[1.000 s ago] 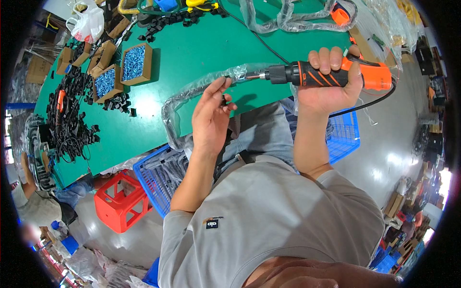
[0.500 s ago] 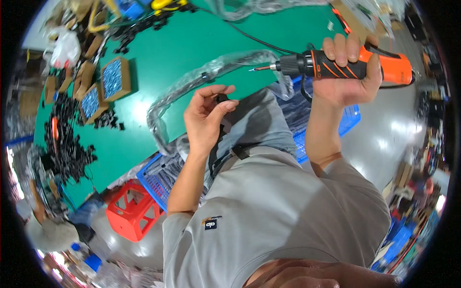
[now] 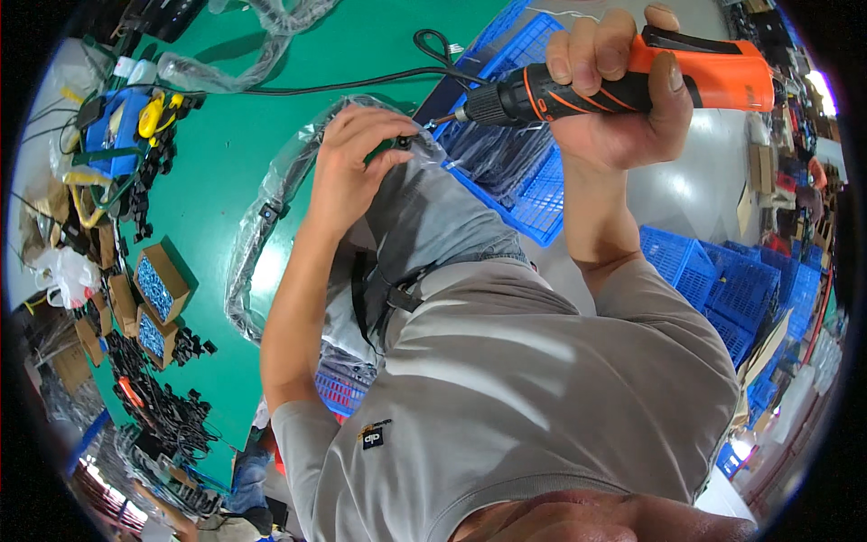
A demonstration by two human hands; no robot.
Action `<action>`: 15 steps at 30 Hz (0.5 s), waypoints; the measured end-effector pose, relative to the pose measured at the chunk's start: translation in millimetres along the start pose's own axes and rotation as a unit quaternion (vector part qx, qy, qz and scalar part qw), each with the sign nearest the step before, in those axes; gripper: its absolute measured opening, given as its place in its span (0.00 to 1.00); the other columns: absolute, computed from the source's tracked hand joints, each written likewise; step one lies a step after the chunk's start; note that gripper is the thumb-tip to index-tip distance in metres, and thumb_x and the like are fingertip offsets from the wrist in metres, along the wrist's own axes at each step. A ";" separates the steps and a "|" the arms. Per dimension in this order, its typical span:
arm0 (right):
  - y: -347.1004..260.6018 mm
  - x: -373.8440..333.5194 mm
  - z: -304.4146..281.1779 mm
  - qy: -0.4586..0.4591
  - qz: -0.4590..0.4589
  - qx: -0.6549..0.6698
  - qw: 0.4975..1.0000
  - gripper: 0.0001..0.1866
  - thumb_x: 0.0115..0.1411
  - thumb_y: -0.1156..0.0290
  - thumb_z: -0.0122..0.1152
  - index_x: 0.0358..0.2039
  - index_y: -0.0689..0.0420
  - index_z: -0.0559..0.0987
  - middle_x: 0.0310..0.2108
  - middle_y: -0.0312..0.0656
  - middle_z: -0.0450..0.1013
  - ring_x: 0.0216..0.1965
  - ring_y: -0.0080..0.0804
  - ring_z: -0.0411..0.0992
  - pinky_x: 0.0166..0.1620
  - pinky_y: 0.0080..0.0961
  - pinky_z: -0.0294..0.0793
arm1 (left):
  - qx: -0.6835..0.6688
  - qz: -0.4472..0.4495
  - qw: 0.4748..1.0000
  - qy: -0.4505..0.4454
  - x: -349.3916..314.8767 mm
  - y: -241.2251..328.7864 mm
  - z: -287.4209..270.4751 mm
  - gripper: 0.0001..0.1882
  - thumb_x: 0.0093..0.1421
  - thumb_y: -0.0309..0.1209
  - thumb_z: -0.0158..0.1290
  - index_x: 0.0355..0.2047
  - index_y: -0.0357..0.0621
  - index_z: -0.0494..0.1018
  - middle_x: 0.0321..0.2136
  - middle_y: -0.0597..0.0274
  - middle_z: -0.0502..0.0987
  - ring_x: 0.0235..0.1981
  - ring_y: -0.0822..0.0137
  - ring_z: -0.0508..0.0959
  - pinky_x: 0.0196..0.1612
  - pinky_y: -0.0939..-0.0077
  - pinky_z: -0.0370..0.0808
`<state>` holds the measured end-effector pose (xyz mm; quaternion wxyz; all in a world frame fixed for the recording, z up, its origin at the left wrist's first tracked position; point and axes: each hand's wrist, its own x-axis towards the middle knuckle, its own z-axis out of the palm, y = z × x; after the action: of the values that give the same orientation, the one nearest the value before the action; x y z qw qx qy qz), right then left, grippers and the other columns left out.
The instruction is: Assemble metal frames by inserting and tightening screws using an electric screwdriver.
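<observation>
My right hand [image 3: 605, 135] is wrapped round an orange and black electric screwdriver [image 3: 722, 77], held level with its bit pointing left. A small black part [image 3: 404, 142] sits pinched between the thumb and fingers of my left hand [image 3: 348, 154]. The bit's tip is close beside this part; whether they touch I cannot tell. A long grey strip in clear plastic wrap [image 3: 262, 212] curves along the table edge and passes by my left hand. It carries a small black clip [image 3: 271, 213].
On the green table [image 3: 217, 172] stand cardboard boxes of blue screws [image 3: 155, 289], beside a heap of black parts [image 3: 172, 411]. The screwdriver's black cable [image 3: 343, 83] crosses the table. A blue crate [image 3: 533, 194] stands at the table's right, with more blue crates [image 3: 722, 280] beyond.
The screwdriver has moved left, bringing its bit from well apart to close beside the small black part in my left hand. The whole view has turned, shifting the table and boxes.
</observation>
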<state>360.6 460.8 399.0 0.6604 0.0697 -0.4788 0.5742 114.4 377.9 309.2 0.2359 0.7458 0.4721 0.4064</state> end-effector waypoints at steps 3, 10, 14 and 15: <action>-0.9 -4.3 12.6 0.079 0.017 -0.024 0.996 0.22 0.70 0.58 0.55 0.59 0.54 0.68 0.28 0.42 0.69 0.27 0.33 0.72 0.34 0.32 0.72 | 0.039 0.007 0.998 -0.058 7.3 -14.2 11.5 0.17 0.48 0.30 0.68 0.40 0.47 0.82 0.41 0.65 0.83 0.52 0.58 0.77 0.65 0.53 0.64; 0.7 -17.1 -4.0 -0.020 0.086 -0.070 0.994 0.23 0.68 0.61 0.51 0.60 0.55 0.69 0.31 0.40 0.67 0.29 0.31 0.68 0.37 0.33 0.69 | 0.057 0.045 0.987 -0.145 18.3 -27.8 27.2 0.16 0.48 0.34 0.68 0.39 0.49 0.83 0.41 0.68 0.82 0.55 0.60 0.74 0.67 0.53 0.59; 12.2 -31.4 3.2 0.031 0.112 -0.122 0.986 0.20 0.64 0.69 0.59 0.53 0.64 0.69 0.26 0.44 0.73 0.26 0.31 0.73 0.32 0.32 0.76 | 0.065 0.039 0.982 -0.173 22.3 -28.2 25.5 0.17 0.47 0.34 0.68 0.39 0.51 0.82 0.41 0.69 0.81 0.55 0.61 0.73 0.67 0.55 0.58; 19.6 -33.6 6.3 0.054 0.081 -0.112 0.989 0.22 0.59 0.76 0.65 0.51 0.65 0.70 0.23 0.46 0.73 0.23 0.30 0.74 0.28 0.28 0.76 | 0.068 0.043 0.981 -0.176 22.8 -28.8 24.9 0.17 0.47 0.34 0.68 0.40 0.51 0.82 0.41 0.69 0.80 0.55 0.62 0.73 0.68 0.55 0.58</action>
<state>345.0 440.0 369.4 0.6403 -0.0754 -0.5077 0.5714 125.4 411.8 282.8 0.2463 0.8395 0.4175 0.2454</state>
